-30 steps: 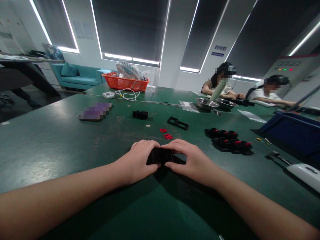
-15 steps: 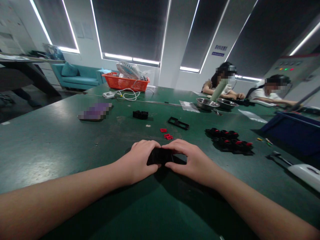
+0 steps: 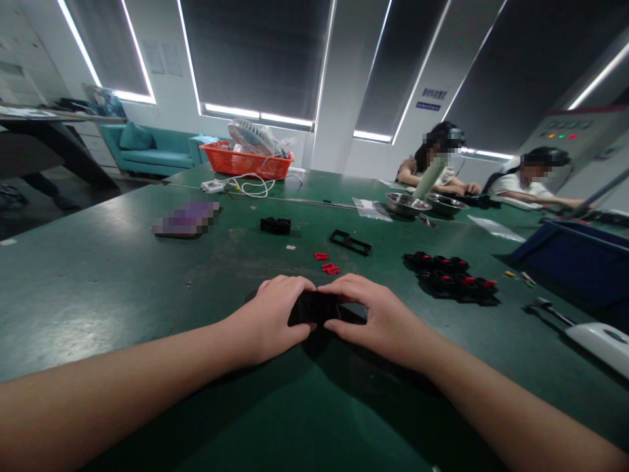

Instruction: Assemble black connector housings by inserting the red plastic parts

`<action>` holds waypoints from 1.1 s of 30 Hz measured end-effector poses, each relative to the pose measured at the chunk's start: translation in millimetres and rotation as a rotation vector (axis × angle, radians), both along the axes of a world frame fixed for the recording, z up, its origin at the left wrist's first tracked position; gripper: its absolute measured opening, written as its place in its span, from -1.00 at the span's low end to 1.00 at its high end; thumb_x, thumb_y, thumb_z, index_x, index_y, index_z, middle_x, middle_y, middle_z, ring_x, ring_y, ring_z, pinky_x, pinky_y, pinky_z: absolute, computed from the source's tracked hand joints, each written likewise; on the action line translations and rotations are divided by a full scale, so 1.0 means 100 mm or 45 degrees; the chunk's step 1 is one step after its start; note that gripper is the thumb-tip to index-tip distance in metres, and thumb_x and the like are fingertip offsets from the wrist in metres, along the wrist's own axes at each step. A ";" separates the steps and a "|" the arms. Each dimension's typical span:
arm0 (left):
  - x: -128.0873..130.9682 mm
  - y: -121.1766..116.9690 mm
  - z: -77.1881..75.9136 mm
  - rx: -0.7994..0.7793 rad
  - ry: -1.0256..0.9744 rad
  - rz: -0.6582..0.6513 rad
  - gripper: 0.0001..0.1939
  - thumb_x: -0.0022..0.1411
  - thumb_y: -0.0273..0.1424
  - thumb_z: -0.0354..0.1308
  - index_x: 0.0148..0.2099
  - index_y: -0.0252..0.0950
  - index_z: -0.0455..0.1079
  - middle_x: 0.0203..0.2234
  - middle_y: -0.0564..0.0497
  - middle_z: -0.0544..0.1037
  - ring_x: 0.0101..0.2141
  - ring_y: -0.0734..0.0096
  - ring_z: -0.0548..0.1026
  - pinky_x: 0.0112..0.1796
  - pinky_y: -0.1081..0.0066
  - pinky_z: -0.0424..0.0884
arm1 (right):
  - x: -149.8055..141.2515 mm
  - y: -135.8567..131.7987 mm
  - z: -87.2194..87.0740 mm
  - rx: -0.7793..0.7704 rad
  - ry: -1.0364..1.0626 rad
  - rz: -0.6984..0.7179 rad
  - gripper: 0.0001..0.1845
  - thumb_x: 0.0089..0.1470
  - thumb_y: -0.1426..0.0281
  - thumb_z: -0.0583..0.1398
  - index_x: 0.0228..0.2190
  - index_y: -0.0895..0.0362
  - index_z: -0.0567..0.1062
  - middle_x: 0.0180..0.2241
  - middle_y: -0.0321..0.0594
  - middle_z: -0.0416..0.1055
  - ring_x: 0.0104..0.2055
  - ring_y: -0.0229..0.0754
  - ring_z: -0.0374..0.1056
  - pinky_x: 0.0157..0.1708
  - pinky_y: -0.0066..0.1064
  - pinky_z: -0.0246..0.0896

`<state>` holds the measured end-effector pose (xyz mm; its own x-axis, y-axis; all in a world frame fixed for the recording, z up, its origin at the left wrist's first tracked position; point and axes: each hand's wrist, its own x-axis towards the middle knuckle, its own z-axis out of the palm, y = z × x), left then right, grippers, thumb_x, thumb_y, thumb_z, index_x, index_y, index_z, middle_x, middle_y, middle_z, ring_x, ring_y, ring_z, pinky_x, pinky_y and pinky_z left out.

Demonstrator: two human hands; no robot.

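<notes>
Between my two hands, low over the green table (image 3: 236, 275), is a black plastic part (image 3: 316, 308); its exact kind is hard to make out in the shadow. My left hand (image 3: 278, 314) is closed round its left end, thumb in front and fingers behind. My right hand (image 3: 368, 311) grips the right side the same way, and the fingertips of both hands meet at the top. Just beyond lie small red plastic clips (image 3: 331, 269). A flat black frame with two openings (image 3: 350, 242) and a black block-shaped part (image 3: 276, 225) rest farther back.
Black assemblies with red pieces (image 3: 459, 285) lie to the right, near a white-handled tool (image 3: 599, 344) and a blue bin (image 3: 577, 265). A purple phone-like object (image 3: 187, 219) is at left. Metal bowls (image 3: 407, 204), an orange basket (image 3: 248, 162) and two people are farther off.
</notes>
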<state>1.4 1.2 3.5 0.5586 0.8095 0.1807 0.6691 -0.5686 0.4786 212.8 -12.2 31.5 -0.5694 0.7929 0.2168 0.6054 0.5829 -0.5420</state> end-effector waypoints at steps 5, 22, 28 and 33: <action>-0.01 -0.01 -0.01 0.000 -0.002 -0.005 -0.60 0.12 -0.41 0.18 0.04 -0.25 0.34 -0.06 -0.13 0.52 0.00 0.00 0.44 0.04 0.00 0.33 | -0.01 0.00 0.02 -0.014 -0.020 -0.009 -0.58 0.03 0.48 0.31 -0.03 0.12 0.52 -0.07 -0.11 0.50 -0.01 -0.09 0.42 0.04 -0.18 0.33; 0.00 -0.01 0.00 -0.034 0.005 0.004 -0.59 0.11 -0.43 0.19 0.05 -0.28 0.35 -0.04 -0.13 0.51 0.01 0.01 0.42 0.06 0.02 0.30 | -0.01 0.01 -0.01 0.005 -0.016 0.007 -0.58 0.02 0.49 0.32 -0.03 0.18 0.51 -0.08 -0.11 0.49 -0.01 -0.11 0.41 0.04 -0.24 0.31; -0.01 -0.02 0.00 -0.025 -0.004 -0.005 -0.58 0.11 -0.42 0.19 0.05 -0.28 0.35 -0.03 -0.14 0.51 0.01 0.00 0.42 0.06 0.02 0.31 | -0.01 0.02 -0.01 0.014 -0.017 0.002 -0.58 0.02 0.49 0.32 -0.03 0.17 0.52 -0.08 -0.12 0.50 -0.02 -0.11 0.41 0.03 -0.25 0.32; -0.01 -0.02 0.00 0.003 -0.035 -0.027 -0.62 0.14 -0.37 0.17 0.03 -0.30 0.36 -0.05 -0.15 0.52 0.00 0.02 0.43 0.05 0.03 0.31 | -0.01 0.01 -0.01 0.014 -0.014 0.004 -0.59 0.03 0.49 0.32 -0.03 0.16 0.52 -0.08 -0.12 0.49 -0.02 -0.11 0.42 0.03 -0.25 0.32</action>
